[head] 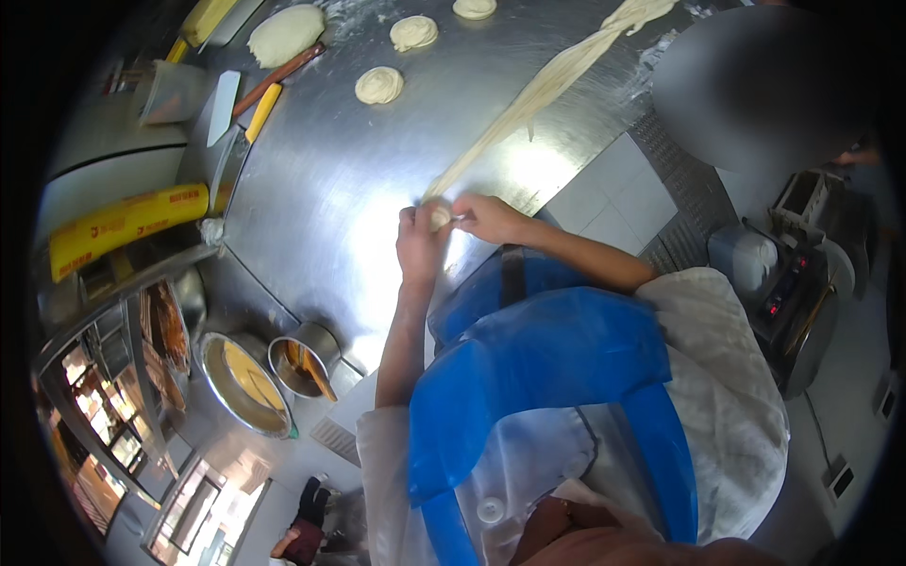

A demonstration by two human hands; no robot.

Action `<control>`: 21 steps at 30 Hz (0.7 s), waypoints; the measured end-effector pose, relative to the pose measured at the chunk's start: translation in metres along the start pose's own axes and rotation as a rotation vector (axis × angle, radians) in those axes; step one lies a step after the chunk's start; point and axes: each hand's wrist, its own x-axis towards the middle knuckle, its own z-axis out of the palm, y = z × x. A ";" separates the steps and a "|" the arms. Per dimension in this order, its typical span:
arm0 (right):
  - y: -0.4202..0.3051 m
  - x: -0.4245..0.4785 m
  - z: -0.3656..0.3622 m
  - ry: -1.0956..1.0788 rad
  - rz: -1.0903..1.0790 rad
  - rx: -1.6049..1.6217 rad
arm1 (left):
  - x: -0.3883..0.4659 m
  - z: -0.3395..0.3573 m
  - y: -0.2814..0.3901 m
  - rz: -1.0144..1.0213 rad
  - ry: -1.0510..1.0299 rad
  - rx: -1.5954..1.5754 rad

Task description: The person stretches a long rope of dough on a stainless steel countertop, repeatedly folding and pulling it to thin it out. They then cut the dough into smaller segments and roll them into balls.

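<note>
A long stretched dough strip (538,92) runs slantwise over the steel worktable (304,184) toward me. Its near end is gathered into a small dough coil (440,216) at the table's front edge. My left hand (417,237) grips this coil from the left. From the right, my right hand (488,218) pinches dough beside the coil between thumb and finger; the fingertips are slightly blurred. Farther back lie three coiled dough rounds, the nearest round (379,85) on the left, a second round (414,33) beyond it and a third round (474,7) at the top edge.
Left on the table are a dough slab (287,35), a wooden rolling pin (279,79), a white scraper (224,107) and a yellow-handled tool (263,113). A yellow roll (131,226) lies farther left. Below stand a bowl of yellow liquid (248,382) and a metal pot (301,357).
</note>
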 end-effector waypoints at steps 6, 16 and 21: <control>0.002 0.006 0.013 0.286 -0.010 -0.016 | -0.003 0.030 0.018 -0.200 -0.036 -0.385; -0.008 0.038 -0.046 -0.061 0.020 -0.146 | 0.031 0.000 0.009 0.192 -0.079 -0.119; 0.004 0.013 -0.031 0.158 0.023 0.109 | 0.029 0.005 0.006 0.071 -0.113 -0.203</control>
